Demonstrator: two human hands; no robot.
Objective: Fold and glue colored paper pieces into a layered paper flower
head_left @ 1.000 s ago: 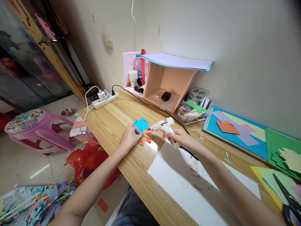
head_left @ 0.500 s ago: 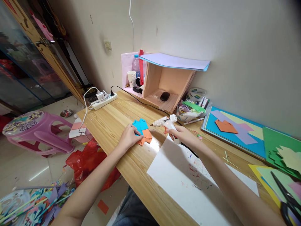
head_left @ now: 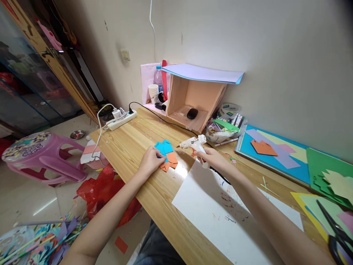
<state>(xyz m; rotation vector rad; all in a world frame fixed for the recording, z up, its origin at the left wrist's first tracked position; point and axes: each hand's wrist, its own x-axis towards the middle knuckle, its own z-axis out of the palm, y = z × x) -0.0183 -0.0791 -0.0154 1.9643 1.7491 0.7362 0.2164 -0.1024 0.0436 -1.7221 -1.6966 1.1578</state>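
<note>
right grip [head_left: 209,157] wrapped around the white glue gun [head_left: 200,140], and the nozzle points leftward, off the paper! left grip [head_left: 151,160] has its fingertips on the near-left edge of the blue-and-orange paper shape [head_left: 171,158]; pinching or just pressing, i can't tell. that shape lies flat on the counter [head_left: 157,191], between the two grips. here's the danger: the nozzle is near those left fingertips, so if the gun is hot, a careless swing could burn them. what looks like a pale strand hangs below the nozzle; it could drag across the paper or drip. ease the left grip and the light paper may slide. behind the right grip's heel trails the black cord [head_left: 220,176]; a snag would jerk the aim. nearer the body than that grip, the white sheet [head_left: 204,209] could catch stray drops too.
</note>
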